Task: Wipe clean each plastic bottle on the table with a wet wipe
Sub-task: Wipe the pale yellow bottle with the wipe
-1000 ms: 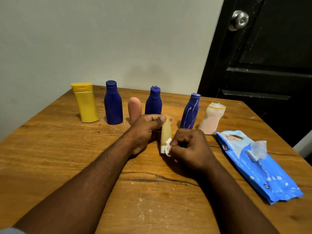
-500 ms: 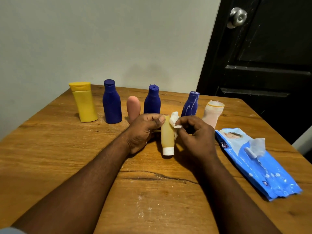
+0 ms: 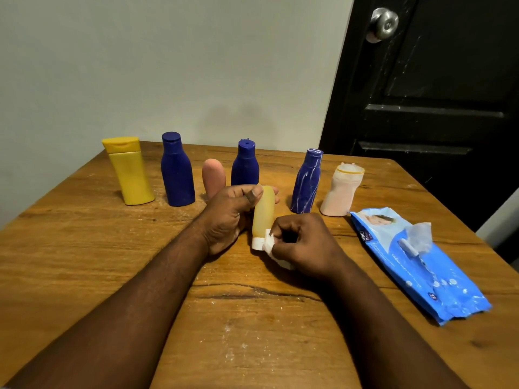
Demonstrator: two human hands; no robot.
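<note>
My left hand [image 3: 229,217] grips the top of a small pale-yellow tube bottle [image 3: 263,213] standing cap-down on the wooden table [image 3: 84,248]. My right hand [image 3: 304,244] is closed on a white wet wipe [image 3: 269,244], pressed against the tube's white cap. Behind stand a yellow bottle [image 3: 127,171], a dark blue bottle [image 3: 177,171], a pink bottle [image 3: 213,176], a second blue bottle [image 3: 245,164], a streaked blue bottle [image 3: 306,182] and a pale pink bottle [image 3: 341,192].
A blue wet-wipe pack [image 3: 415,262] lies at the right with a wipe sticking out of its opening. A black door [image 3: 435,94] stands behind the table's right corner. A grey wall runs along the table's far edge.
My right hand has slid the wipe down the tube from its top to its cap. My left hand keeps its grip on the tube.
</note>
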